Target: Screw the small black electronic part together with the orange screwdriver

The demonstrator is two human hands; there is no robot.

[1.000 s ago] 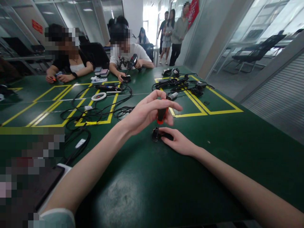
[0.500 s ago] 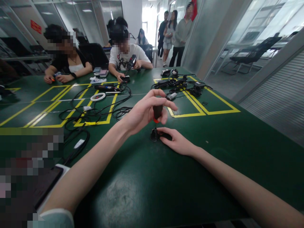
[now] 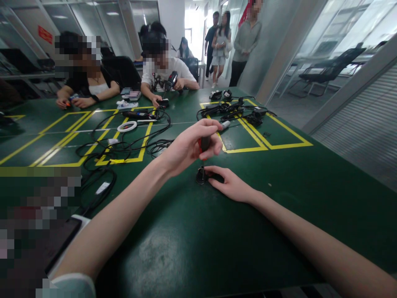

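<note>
My left hand [image 3: 189, 145] is wrapped round a screwdriver [image 3: 204, 145] with a black and red handle, held upright above the table. Its shaft points down into a small black round part [image 3: 201, 176] lying on the green table [image 3: 192, 248]. My right hand [image 3: 231, 184] lies on the table just right of that part, fingers pressed on it and holding it in place. Most of the part's right side is hidden under those fingers.
Black cables [image 3: 124, 145] and a white ring [image 3: 127, 126] lie in yellow-taped squares to the left. More black devices [image 3: 235, 109] sit at the back right. Two people sit across the table; three others stand in the corridor. A dark tablet [image 3: 58, 244] lies near my left elbow.
My left hand has turned the screwdriver and closed its fingers tighter round the handle, sinking slightly toward the part. My right hand has stayed on the part.
</note>
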